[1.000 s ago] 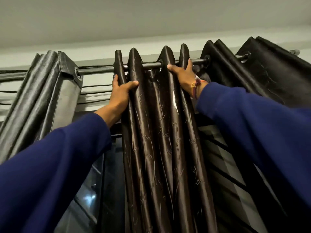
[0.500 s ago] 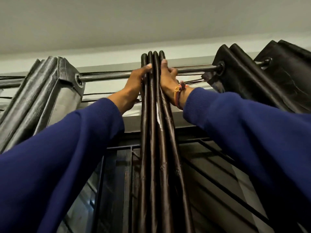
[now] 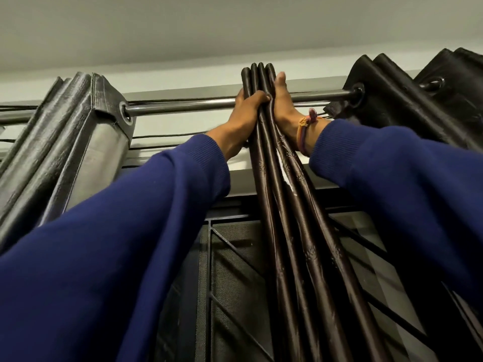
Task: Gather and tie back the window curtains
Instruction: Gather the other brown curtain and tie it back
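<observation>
Two blue sleeves (image 3: 130,244) filled the near view, reaching up as before. Between them the brown curtain (image 3: 277,192) hung in a tight bunch of folds, packed about as closely as half a second earlier and far narrower than a second ago, when its pleats were spread wide. The left hand (image 3: 245,111) had its fingers curled round the bunch from the left at the rod; the right hand (image 3: 281,100) pressed flat against the other side, fingers straight, a thread band (image 3: 304,131) on its wrist. Behind, the curtain rod (image 3: 183,107) ran on to the grey curtain (image 3: 65,131) at left and the dark curtain (image 3: 407,100) at right, both unmoved. The window grille (image 3: 235,283) stood beyond.
</observation>
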